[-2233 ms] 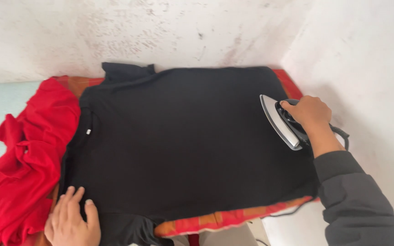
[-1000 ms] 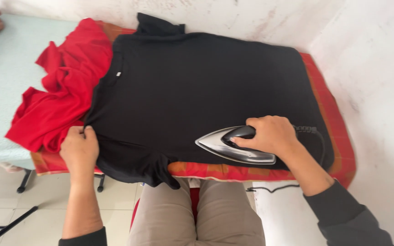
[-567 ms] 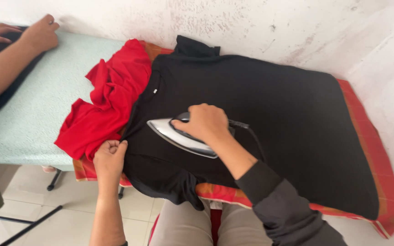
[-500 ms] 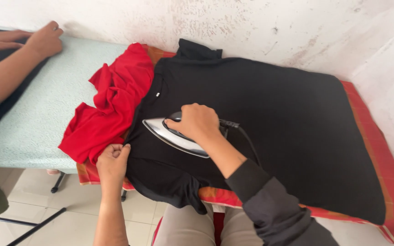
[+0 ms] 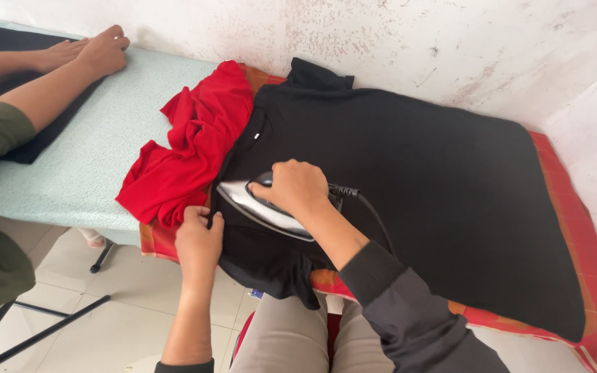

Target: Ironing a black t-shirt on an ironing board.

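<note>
Right hand [image 5: 298,188]: fingers curled fully around the dark handle of the iron [image 5: 260,209], clamped on it. Iron soleplate flat on the black shirt [image 5: 409,186], nose pointing toward the shirt's left shoulder region, near the collar. Cord [image 5: 371,214] leaves the iron's rear and trails across the shirt beside the right forearm.

Left hand [image 5: 198,238]: fingers pinched together on the near edge of the black shirt, just beside the iron's nose; hand and iron nearly touching, contact not resolvable.

Black shirt lies spread over a red-orange checked cloth [image 5: 575,207], which shows as a border along the right and near edges. One sleeve hangs off the near edge over the person's lap.

Red garment [image 5: 188,152] bunched at the shirt's collar end, touching it and overlapping the pale green board cover [image 5: 70,166].

Open room: broad smooth shirt area to the right of the iron. Wall [image 5: 409,48] runs close along the far and right edges.

A second person's hands [image 5: 98,52] rest on dark fabric at the far left, well apart.
</note>
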